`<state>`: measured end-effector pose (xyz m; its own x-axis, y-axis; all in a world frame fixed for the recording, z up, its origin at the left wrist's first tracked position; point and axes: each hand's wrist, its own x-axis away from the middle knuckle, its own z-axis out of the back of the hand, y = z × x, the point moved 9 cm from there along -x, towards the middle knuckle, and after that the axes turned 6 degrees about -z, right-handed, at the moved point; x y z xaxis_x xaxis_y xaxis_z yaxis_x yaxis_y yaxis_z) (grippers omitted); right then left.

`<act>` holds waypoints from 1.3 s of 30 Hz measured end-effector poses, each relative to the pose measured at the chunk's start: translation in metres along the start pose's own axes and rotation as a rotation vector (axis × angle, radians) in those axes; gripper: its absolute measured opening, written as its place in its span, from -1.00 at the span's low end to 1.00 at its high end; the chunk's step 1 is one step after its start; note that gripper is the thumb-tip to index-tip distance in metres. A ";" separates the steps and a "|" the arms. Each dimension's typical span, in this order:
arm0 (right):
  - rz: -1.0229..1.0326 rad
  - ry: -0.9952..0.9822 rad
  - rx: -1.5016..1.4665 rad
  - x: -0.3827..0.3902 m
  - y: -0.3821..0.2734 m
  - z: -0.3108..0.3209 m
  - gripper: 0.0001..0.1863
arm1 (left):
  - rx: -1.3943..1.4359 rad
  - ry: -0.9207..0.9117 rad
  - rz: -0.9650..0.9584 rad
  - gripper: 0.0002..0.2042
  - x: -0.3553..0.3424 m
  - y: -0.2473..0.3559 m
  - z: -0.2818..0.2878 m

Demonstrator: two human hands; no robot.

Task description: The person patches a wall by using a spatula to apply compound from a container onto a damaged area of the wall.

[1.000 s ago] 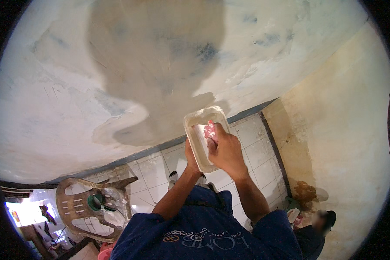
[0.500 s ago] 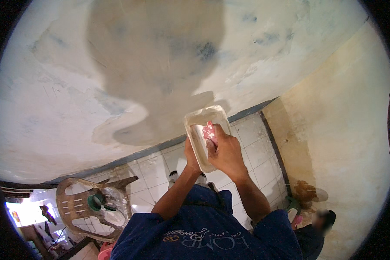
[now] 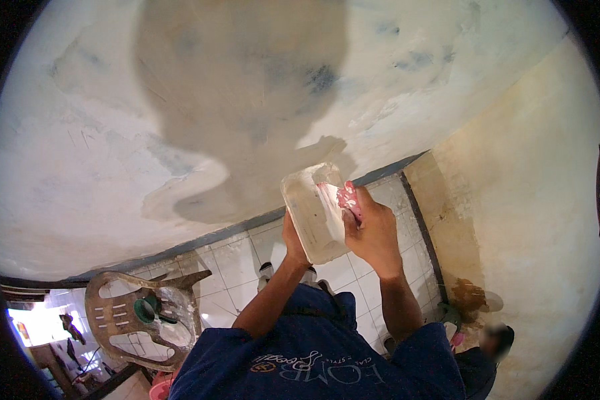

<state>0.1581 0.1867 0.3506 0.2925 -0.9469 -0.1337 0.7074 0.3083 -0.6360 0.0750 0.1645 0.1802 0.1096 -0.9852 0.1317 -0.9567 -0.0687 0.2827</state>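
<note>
At frame centre, left hand (image 3: 293, 235) is clasping a plaster-laden board (image 3: 313, 213) while right hand (image 3: 375, 233) is gripping a pink-handled scraper (image 3: 349, 198); tilting risks spilling plaster.

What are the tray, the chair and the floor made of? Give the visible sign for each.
Tray: looks like whitish, slightly see-through plastic, smeared with pale paste.
Chair: seems moulded plastic, with a slotted back, brownish, dull and stained.
Floor: glazed white ceramic tiles, going by the grout lines and sheen.

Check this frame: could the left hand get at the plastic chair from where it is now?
Probably not. The left hand grips the white tray up by the wall, while the plastic chair stands on the floor tiles well below and left.
</note>
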 end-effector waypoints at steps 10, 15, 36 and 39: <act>0.037 -0.103 0.187 0.007 -0.018 -0.041 -0.58 | 0.169 -0.051 0.017 -0.48 0.007 -0.009 -0.007; 0.049 -0.105 0.171 0.006 -0.025 -0.049 -0.60 | -0.063 0.077 -0.037 -0.39 0.005 -0.007 0.011; 0.010 -0.069 -0.039 0.007 -0.014 -0.042 -0.58 | -0.022 -0.005 -0.001 -0.36 0.002 -0.003 0.029; -0.011 -0.096 0.047 0.005 -0.005 -0.052 -0.57 | -0.004 -0.024 -0.009 -0.37 0.003 -0.004 0.032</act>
<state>0.1225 0.1752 0.3135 0.3433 -0.9378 -0.0518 0.7398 0.3040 -0.6003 0.0709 0.1569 0.1493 0.1114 -0.9881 0.1060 -0.9547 -0.0768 0.2876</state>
